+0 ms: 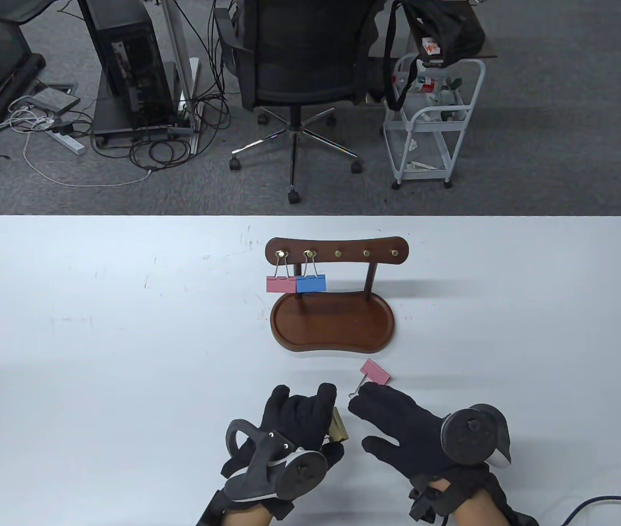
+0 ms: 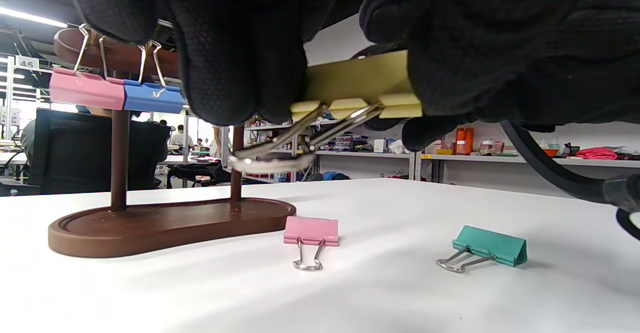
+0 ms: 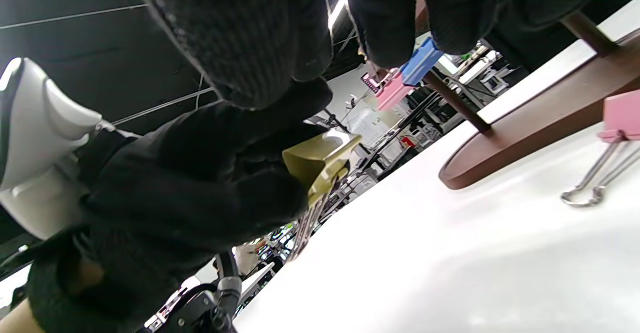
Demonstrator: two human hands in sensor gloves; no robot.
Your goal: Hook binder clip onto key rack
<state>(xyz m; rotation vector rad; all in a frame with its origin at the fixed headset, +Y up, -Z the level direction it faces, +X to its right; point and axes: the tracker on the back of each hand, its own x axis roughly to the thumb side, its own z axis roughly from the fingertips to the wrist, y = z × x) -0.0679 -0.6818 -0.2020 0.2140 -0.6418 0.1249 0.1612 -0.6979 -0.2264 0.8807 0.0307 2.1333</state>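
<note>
The brown wooden key rack [image 1: 337, 253] stands mid-table on its oval base [image 1: 332, 323]. A pink clip [image 1: 281, 284] and a blue clip [image 1: 311, 283] hang from its two left hooks; three hooks to their right are bare. My left hand [image 1: 324, 416] pinches a yellow binder clip [image 2: 360, 80] just above the table, wire handles pointing toward the rack. My right hand [image 1: 381, 416] lies open beside it, fingertips close to the wire handle of a loose pink clip [image 1: 376, 372]. A teal clip [image 2: 492, 245] lies on the table, hidden under my right hand in the table view.
An office chair [image 1: 299, 60] and a white cart [image 1: 433, 120] stand on the floor beyond the table's far edge. A black cable [image 1: 606, 501] trails at the near right.
</note>
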